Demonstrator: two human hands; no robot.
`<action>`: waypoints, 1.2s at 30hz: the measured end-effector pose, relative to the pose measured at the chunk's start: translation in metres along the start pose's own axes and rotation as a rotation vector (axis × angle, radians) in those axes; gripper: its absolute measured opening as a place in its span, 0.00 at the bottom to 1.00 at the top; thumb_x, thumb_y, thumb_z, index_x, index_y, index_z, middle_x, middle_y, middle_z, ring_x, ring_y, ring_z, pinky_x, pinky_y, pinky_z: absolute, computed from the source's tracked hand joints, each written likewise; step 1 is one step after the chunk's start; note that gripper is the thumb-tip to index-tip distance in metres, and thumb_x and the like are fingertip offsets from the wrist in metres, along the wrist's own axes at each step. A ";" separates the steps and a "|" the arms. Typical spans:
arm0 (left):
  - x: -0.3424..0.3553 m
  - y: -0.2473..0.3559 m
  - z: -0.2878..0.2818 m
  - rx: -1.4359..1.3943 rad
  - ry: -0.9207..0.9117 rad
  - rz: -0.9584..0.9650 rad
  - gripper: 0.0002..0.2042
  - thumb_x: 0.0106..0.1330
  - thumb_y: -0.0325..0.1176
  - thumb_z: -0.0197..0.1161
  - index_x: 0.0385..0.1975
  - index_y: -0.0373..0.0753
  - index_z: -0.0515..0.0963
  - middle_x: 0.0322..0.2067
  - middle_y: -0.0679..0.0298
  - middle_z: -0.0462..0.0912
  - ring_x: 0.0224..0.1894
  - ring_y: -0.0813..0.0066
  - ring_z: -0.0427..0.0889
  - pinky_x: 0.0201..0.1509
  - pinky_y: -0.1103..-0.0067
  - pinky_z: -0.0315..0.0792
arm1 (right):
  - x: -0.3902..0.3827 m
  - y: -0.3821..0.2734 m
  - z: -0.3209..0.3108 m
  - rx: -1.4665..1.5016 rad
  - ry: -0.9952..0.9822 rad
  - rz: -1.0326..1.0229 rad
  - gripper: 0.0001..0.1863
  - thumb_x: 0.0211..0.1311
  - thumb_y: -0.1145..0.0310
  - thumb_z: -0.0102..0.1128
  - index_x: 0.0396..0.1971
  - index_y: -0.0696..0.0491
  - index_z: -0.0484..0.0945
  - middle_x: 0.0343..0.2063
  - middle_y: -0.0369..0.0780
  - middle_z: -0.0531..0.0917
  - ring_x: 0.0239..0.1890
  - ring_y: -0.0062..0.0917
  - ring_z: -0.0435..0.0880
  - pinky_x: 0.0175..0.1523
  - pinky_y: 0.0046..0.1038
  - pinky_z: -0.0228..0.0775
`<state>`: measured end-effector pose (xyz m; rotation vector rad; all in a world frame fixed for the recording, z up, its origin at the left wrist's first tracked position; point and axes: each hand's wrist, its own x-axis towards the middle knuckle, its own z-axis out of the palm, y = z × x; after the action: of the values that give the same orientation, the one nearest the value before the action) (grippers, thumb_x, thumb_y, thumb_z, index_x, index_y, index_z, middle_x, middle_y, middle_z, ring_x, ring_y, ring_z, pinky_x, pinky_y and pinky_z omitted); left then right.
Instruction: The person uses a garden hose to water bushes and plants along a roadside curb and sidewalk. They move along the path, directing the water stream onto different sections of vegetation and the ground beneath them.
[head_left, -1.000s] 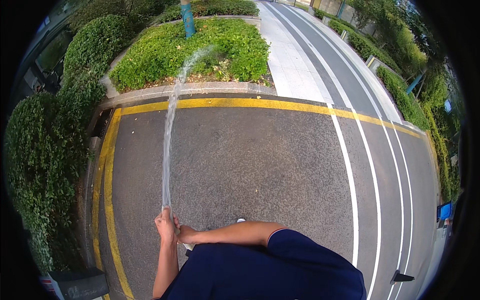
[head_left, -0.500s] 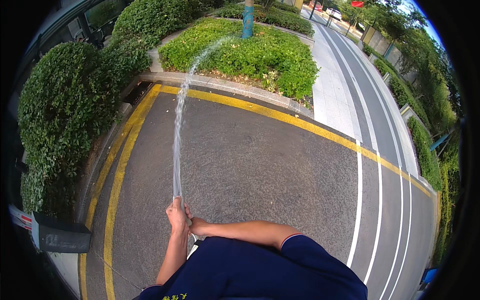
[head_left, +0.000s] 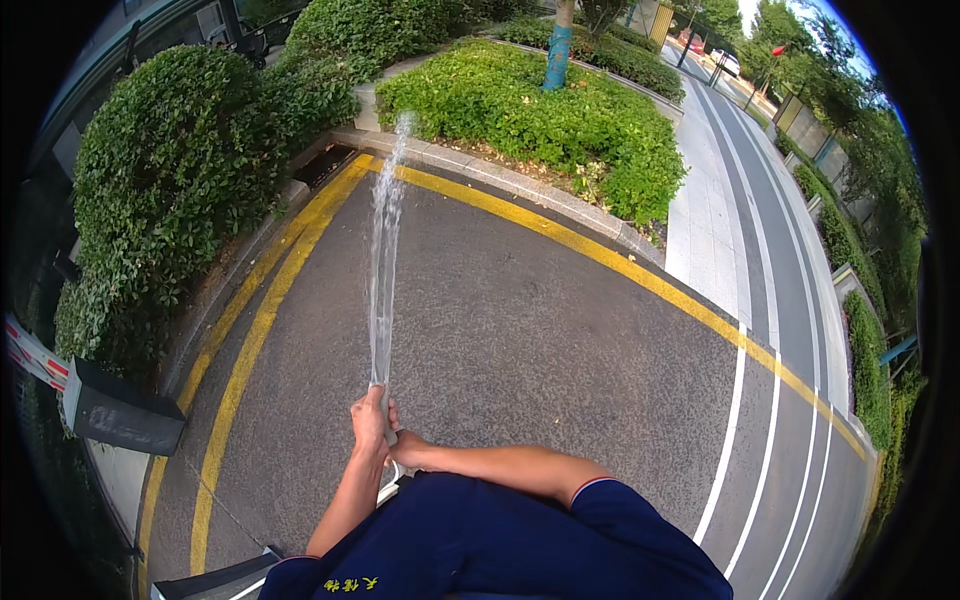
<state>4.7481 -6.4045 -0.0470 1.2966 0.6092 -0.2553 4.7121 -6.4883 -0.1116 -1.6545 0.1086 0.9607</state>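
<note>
A pale grey hose (head_left: 389, 436) is held out in front of my body with both hands. My left hand (head_left: 368, 420) is closed around its front end, the thumb near the mouth. Lower down and just behind it, my right hand (head_left: 410, 451) is closed on the hose, its fingers partly hidden. A white stretch of hose (head_left: 392, 486) curves down toward my dark blue shirt. From the mouth a stream of water (head_left: 384, 265) shoots forward over the asphalt, breaking into drops toward the near left corner of a low green planting bed (head_left: 530, 115).
A rounded bush (head_left: 165, 170) and a drain opening (head_left: 325, 165) are on the left. A stone kerb (head_left: 500, 180) and yellow line (head_left: 520, 221) edge the bed, where a blue-wrapped trunk (head_left: 557, 60) stands. Lower left is a dark box (head_left: 125, 410) with a striped barrier arm (head_left: 35, 355).
The surroundings have shifted right in the view. The water, which arched into the bed near the trunk, now points at the bed's left corner. Both hands keep their grip.
</note>
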 end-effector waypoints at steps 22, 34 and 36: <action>-0.012 0.004 0.005 0.022 -0.091 0.020 0.16 0.64 0.40 0.53 0.19 0.35 0.72 0.13 0.64 0.70 0.13 0.77 0.65 0.15 0.77 0.60 | -0.003 0.017 0.005 0.024 0.115 -0.114 0.22 0.46 0.64 0.65 0.40 0.61 0.76 0.38 0.46 0.83 0.41 0.32 0.82 0.43 0.32 0.72; -0.021 0.010 0.007 0.058 -0.062 -0.019 0.18 0.65 0.43 0.54 0.18 0.37 0.74 0.13 0.67 0.71 0.14 0.80 0.67 0.17 0.78 0.59 | -0.015 0.007 -0.010 0.146 -0.053 -0.172 0.24 0.58 0.60 0.59 0.52 0.56 0.69 0.46 0.40 0.73 0.48 0.25 0.73 0.50 0.32 0.66; -0.015 0.010 -0.004 0.056 -0.118 -0.010 0.18 0.64 0.45 0.55 0.19 0.36 0.74 0.14 0.66 0.71 0.15 0.79 0.69 0.19 0.77 0.63 | -0.019 -0.005 -0.012 0.375 -0.167 -0.191 0.31 0.56 0.64 0.62 0.59 0.54 0.63 0.58 0.40 0.67 0.59 0.29 0.67 0.63 0.36 0.61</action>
<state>4.7399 -6.4009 -0.0314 1.3220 0.5114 -0.3571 4.7085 -6.5052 -0.0958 -1.2135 0.0150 0.8681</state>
